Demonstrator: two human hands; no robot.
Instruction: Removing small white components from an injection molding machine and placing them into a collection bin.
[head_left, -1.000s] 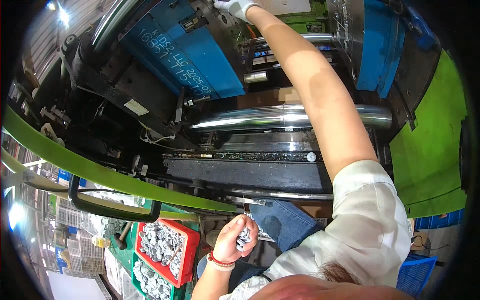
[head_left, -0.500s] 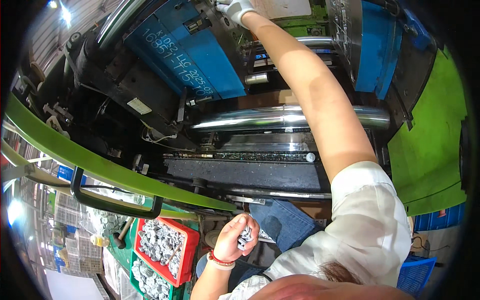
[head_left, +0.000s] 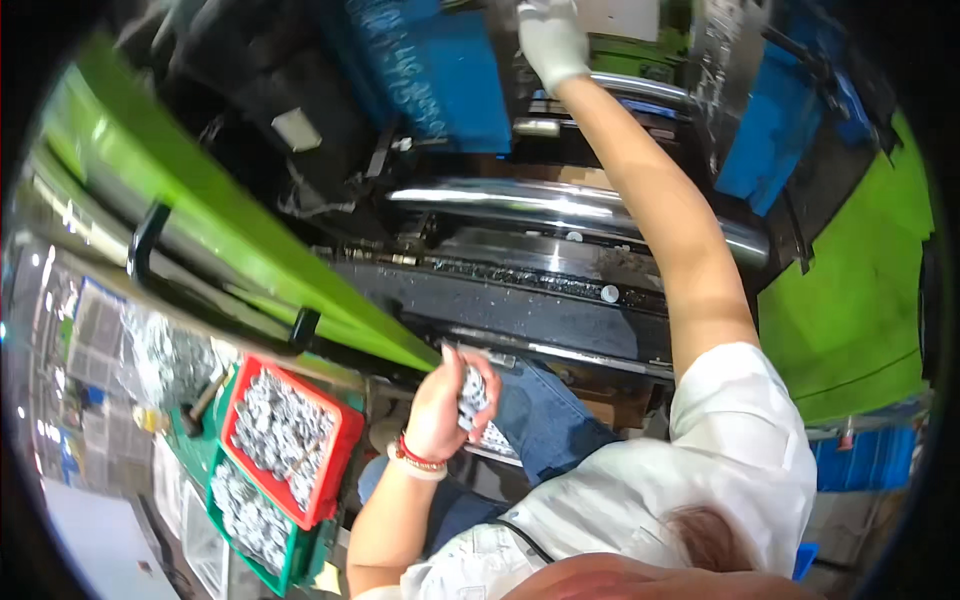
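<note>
My left hand (head_left: pixel 452 405) is closed around several small grey-and-white plastic pieces (head_left: pixel 472 396), held low in front of my body beside the green machine door. A red beaded bracelet and a pale band circle that wrist. My right hand (head_left: pixel 552 45), in a white glove, reaches far up into the moulding machine, between the blue mould block (head_left: pixel 462 85) on the left and the blue mould block (head_left: pixel 770 125) on the right. Its fingers are at the upper edge of the view, blurred and partly cut off, so whatever they touch is hidden.
The green door (head_left: pixel 230 220) with its black handle slants along my left. Shiny tie bars (head_left: pixel 500 200) cross below my right arm. A small round white piece (head_left: pixel 610 293) lies on the machine ledge. A red bin (head_left: pixel 345 450) and a green bin (head_left: pixel 282 575) hold many similar pieces, near a hammer (head_left: pixel 203 405).
My right hand has come back slightly from the left mould face, showing more of the glove. My left hand still holds the pieces. The whole view has shifted and turned a little.
</note>
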